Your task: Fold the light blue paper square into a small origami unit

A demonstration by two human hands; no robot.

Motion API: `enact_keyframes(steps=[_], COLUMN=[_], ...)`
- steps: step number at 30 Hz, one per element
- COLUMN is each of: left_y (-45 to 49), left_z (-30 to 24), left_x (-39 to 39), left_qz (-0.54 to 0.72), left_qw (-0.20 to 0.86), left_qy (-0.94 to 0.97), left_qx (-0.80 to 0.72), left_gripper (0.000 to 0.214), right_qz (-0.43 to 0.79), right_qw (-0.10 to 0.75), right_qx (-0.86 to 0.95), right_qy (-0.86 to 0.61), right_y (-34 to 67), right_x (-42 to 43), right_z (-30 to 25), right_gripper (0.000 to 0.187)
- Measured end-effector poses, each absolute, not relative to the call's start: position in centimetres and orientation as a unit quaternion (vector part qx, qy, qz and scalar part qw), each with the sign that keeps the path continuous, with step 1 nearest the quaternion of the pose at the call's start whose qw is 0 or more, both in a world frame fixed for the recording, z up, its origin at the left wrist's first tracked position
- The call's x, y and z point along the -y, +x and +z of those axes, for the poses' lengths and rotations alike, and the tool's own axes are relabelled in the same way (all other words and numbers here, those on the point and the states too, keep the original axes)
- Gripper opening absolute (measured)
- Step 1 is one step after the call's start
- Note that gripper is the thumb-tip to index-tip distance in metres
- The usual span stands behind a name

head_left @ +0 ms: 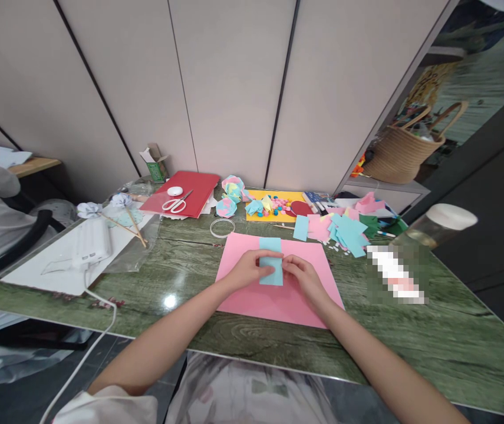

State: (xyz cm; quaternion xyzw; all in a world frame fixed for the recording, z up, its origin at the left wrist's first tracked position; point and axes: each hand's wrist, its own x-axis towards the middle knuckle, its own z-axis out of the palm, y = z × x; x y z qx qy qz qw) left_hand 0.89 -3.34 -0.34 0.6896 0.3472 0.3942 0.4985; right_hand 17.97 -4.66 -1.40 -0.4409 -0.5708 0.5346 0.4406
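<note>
My left hand (247, 269) and my right hand (303, 274) meet over a small light-blue paper (272, 268), fingers pinched on its two side edges. The blue paper lies on a large pink sheet (273, 297) spread on the green table (190, 277). Part of the blue paper sticks out above my fingers towards the pink sheet's far edge.
Loose pink and blue paper squares (344, 231) lie at the right. A yellow sheet with folded pieces and beads (273, 206), a tape ring (222, 228), white scissors (175, 204) on a red folder (190, 191), a white power bank (91, 242) and a jar (437, 227) stand around. A person sits at far left.
</note>
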Motion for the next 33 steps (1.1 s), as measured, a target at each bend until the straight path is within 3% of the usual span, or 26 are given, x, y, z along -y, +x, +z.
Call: enact_keyframes(steps=[15, 33], left_y=[0.91, 0.77], left_z=[-0.42, -0.99], left_x=[3.04, 2.64], left_qz=[0.481, 0.501], left_qw=[0.497, 0.514], left_qy=[0.608, 0.575], left_qx=[-0.389, -0.392], left_gripper=[0.052, 0.029], right_qz=[0.521, 0.506], right_qw=[0.404, 0.394], right_qx=[0.611, 0.634], right_qy=[-0.438, -0.433], right_y=[17.51, 17.49], right_x=[4.91, 4.79], right_z=[-0.92, -1.22], right_gripper=[0.01, 0.012])
